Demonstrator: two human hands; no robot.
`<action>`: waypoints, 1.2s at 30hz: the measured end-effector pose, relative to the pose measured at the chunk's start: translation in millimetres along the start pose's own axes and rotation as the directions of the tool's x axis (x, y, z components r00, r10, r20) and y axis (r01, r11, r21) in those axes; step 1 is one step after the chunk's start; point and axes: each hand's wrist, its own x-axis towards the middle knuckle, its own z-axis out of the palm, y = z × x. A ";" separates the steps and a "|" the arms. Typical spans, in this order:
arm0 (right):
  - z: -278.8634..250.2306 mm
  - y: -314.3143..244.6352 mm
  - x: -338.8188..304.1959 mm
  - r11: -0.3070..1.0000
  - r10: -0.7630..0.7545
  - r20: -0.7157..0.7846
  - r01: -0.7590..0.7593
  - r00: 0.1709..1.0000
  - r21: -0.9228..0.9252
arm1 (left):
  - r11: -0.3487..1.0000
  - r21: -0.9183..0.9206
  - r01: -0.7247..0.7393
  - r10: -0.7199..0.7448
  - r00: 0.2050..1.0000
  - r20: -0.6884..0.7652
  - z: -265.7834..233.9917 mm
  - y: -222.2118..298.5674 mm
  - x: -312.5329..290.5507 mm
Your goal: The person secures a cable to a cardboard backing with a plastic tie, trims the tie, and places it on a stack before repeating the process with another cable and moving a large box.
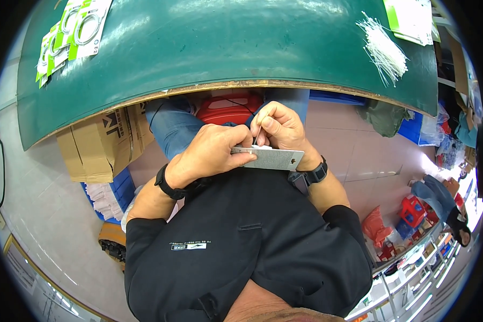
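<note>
Card (278, 160) pinched in left hand (212, 146); right hand (282, 129) just beside.

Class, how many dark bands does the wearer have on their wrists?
2: a black band behind the left hand and a dark band behind the right hand. No others show.

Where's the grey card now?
In the head view, the grey card is just right of centre, its left end in the left hand, the right hand at its upper edge.

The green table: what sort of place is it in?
Probably a packing workshop: carded coils and a heap of thin white strips lie on the table, and a cardboard box stands below.
</note>
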 end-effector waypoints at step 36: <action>-1.9 -20.5 5.9 0.601 -0.287 0.322 0.431 0.902 -0.673 | 0.998 -0.033 -0.051 0.052 0.999 0.011 -0.6 -4.7 -6.1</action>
